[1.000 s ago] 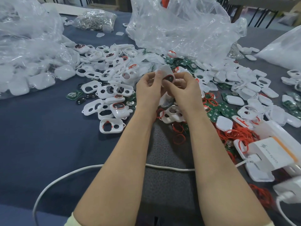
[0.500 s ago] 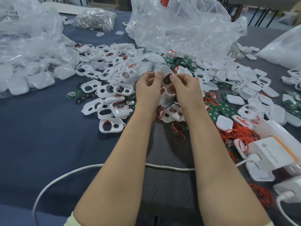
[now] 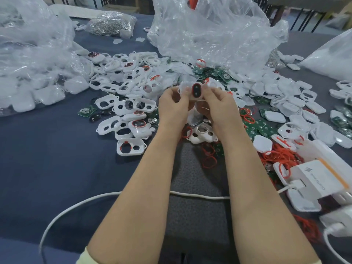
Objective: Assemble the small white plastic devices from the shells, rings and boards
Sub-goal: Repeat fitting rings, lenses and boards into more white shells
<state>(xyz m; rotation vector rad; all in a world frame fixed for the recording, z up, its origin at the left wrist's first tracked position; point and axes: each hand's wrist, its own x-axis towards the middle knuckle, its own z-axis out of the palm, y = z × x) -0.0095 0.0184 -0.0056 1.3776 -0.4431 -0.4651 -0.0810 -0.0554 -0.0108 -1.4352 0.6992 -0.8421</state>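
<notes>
Both hands hold one small white shell (image 3: 192,90) above the table's middle; it carries a dark oval insert edged by a red ring. My left hand (image 3: 174,107) pinches its left side with curled fingers. My right hand (image 3: 219,107) pinches its right side. Loose white shells with holes (image 3: 131,147) lie left of the hands. Red rings (image 3: 278,157) pile at the right. Green boards (image 3: 264,128) are scattered right of my right hand.
Large clear plastic bags (image 3: 213,35) stand behind the hands and another bag of white parts (image 3: 34,77) at the left. A white charger box (image 3: 320,180) sits at the right. A white cable (image 3: 198,196) crosses under my forearms on the dark blue tablecloth (image 3: 47,159).
The held shell has been turned so its dark oval insert faces the camera more squarely. Both hands shifted slightly around it and stayed in place over the pile.
</notes>
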